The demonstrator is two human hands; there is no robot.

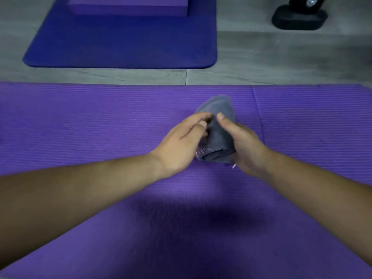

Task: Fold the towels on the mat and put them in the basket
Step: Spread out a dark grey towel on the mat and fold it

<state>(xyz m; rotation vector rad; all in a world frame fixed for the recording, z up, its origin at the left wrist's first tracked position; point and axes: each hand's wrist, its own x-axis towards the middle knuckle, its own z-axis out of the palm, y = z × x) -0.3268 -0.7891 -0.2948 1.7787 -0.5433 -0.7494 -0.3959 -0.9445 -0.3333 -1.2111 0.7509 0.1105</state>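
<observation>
Head view, single camera. Grey towel (221, 135) sits over the purple mat (80, 127), a little right of the mat's middle and nearer its far edge than its near one. Towel is already a compact, several-layer bundle; layered ends face the camera, with a small label showing at the near left corner. Cannot tell whether it rests on the mat or is lifted just off it.

Right hand (245, 146): curled round the towel's right side, thumb laid across the top, remaining fingers hidden under or behind the cloth. Firm hold.

Left hand (181, 141): thumb and forefinger bent in against the towel's left edge, apparently pinching a layer there; the exact contact is partly hidden. Other fingers loosely curled.

Beyond the mat's far edge: grey floor (281, 57), a blue mat (120, 47) carrying a purple block (128, 5), and off to the right a black wheeled base (300, 17). No other towels on the purple mat in this frame. Basket not in view.

Judgement: folding of this towel is at its last tuck or squaring-up; stowing not begun.

Next move calls for: keep both sides pressed so the layers do not spring open, take the bundle in one secure hold, find the basket outside the frame, set the towel in flat
</observation>
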